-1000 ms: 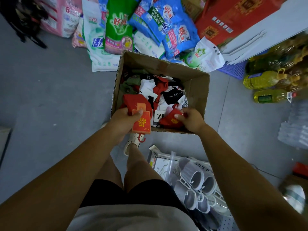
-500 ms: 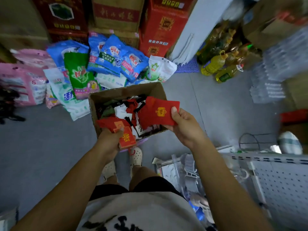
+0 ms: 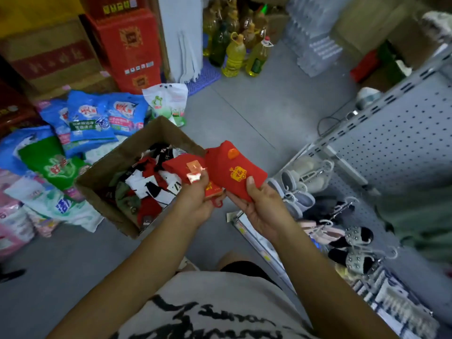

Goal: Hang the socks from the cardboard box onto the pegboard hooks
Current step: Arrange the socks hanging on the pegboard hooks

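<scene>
- L hand [image 3: 195,201] pinches a red sock pair [image 3: 175,165] at its label end. The thumb lies on top by a shiny tag [image 3: 194,171] and the fingers curl underneath.
- A red card label [image 3: 213,189] and a small red plastic hook [image 3: 217,204] stick out below that hand's palm.
- R hand [image 3: 264,211] grips a second red sock [image 3: 234,167], gold emblem & orange dot facing up. The thumb presses on the near edge; the fingers wrap beneath, out of my sight.
- Both socks are held in the air, side by side, over the right corner of the cardboard box [image 3: 146,140]. Their inner edges meet, but I can't tell if they touch or just overlap in my view.
- The box sits open on the grey floor [image 3: 269,106], left of centre. Inside is a jumble of loose socks [image 3: 146,184]: red, white, black, olive.
- The pegboard [image 3: 403,148] is on the right, white & perforated, well apart from both held socks.
- On the pegboard's lower part, grey slippers [image 3: 293,192] and black studded slippers [image 3: 354,238] hang on white hangers.
- I can't pick out any bare hooks; too small on my feed.
- Detergent bags [image 3: 90,118] are piled just behind & left of the box, w/ a white plastic bag [image 3: 166,101] beside them.
- Red cartons [image 3: 129,45] are stacked at the back left. Oil bottles [image 3: 234,55] stand at the back centre.
</scene>
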